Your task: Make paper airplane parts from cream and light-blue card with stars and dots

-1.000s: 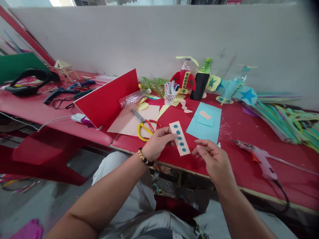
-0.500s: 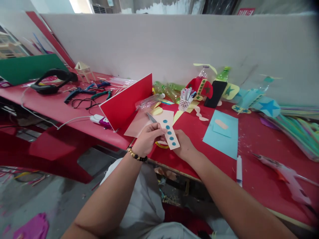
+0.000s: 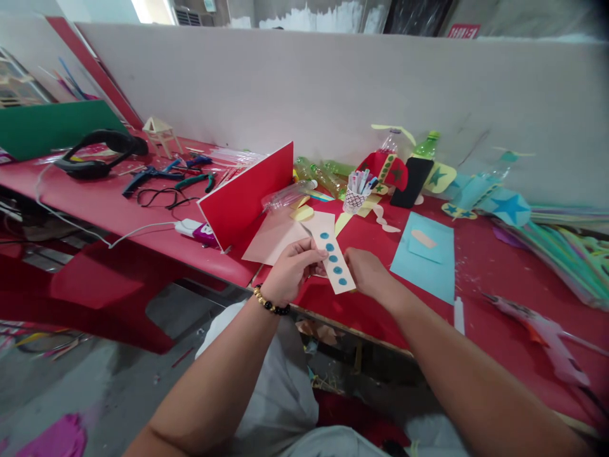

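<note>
Left hand (image 3: 291,270) tight on pale strip (image 3: 335,264) with five blue dots (image 3: 337,270); right hand (image 3: 368,271), hold unclear.

Hands: two, the left hand (image 3: 294,270) and the right hand (image 3: 366,270)
Dotted paper strip (image 3: 335,264): one
Blue-green dots (image 3: 333,258): five, in single file along the strip
Beaded bracelet (image 3: 270,304): one
Bottle aeroplanes (image 3: 476,189): three, toward 2 o'clock
Pen cup (image 3: 354,202): one, toward 2 o'clock; its pens (image 3: 361,182) too bunched to count
Clear bottle (image 3: 288,197): one, at 11 o'clock
Green bottles (image 3: 328,179): at least two, toward 1 o'clock
Upright boards: two, red board (image 3: 252,197) at 10 o'clock, green board (image 3: 57,127) farther out
Stick hut (image 3: 160,134): one, toward 10 o'clock
Headphones (image 3: 83,167): one pair, between 9 and 10 o'clock
Hot glue gun (image 3: 547,336): one, near 4 o'clock
</note>
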{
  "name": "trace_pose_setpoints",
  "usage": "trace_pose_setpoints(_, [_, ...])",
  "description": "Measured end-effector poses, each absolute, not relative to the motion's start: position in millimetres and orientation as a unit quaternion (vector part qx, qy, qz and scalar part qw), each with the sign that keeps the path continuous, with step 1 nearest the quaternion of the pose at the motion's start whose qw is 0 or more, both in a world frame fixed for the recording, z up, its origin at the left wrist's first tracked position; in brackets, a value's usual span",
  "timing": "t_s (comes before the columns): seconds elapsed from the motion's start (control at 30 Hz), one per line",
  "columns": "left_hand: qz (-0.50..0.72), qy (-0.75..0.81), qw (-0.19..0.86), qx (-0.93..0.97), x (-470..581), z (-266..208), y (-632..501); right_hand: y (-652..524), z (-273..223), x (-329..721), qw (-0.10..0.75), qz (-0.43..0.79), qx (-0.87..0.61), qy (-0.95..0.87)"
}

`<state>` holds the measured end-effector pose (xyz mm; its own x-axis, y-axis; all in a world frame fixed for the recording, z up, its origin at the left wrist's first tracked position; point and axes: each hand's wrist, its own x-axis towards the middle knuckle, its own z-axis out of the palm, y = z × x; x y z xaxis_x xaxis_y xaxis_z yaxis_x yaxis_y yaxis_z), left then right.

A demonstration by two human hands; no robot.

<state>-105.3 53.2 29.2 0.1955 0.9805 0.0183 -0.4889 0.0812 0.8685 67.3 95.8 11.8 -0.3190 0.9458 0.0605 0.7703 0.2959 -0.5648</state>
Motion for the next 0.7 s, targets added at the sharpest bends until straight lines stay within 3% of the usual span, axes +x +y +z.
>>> trace_pose_setpoints(0.17, [0.556,0.296,0.686,0.363,-94.1,32.4,45.1,22.8,30.5,120.4,0.218,0.353,-0.573,-0.707])
trace_pose_setpoints(0.23, [0.547,0.282,0.702,0.358,-85.8,33.4,40.7,-14.9,25.1,135.5,0.329,0.512,-0.531,-0.590])
trace_pose_setpoints(0.33, [0.533,0.266,0.722,0.352,-71.3,32.6,34.1,-59.6,-2.2,151.4,0.410,0.600,-0.481,-0.491])
trace_pose_setpoints(0.4, [0.526,0.257,0.733,0.347,-62.2,30.1,30.9,-78.2,-26.0,157.4,0.409,0.666,-0.423,-0.459])
trace_pose_setpoints(0.53, [0.515,0.255,0.743,0.344,-49.6,24.7,28.0,-95.9,-54.9,157.3,0.401,0.705,-0.444,-0.382])
trace_pose_setpoints(0.7, [0.509,0.259,0.743,0.347,-44.8,23.0,26.4,-100.1,-46.5,146.4,0.411,0.708,-0.466,-0.336])
